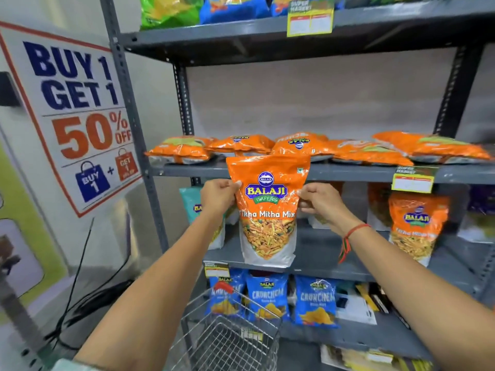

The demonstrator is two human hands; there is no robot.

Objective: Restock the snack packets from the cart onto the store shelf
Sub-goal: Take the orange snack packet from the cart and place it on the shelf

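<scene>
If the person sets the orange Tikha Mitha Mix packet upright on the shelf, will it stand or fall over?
The Tikha Mitha Mix packet probably stands poorly: both hands, left hand and right hand, steady it, and the same packets on the middle shelf lie flat. Its glossy film likely slips, and it seems light and floppy.

- Single head-worn wide-angle view, facing forward and slightly down.
- Close to grey shelf rack [316, 173], within arm's reach.
- Wire cart [235, 341] at bottom edge, poster [77, 113] at left.
</scene>
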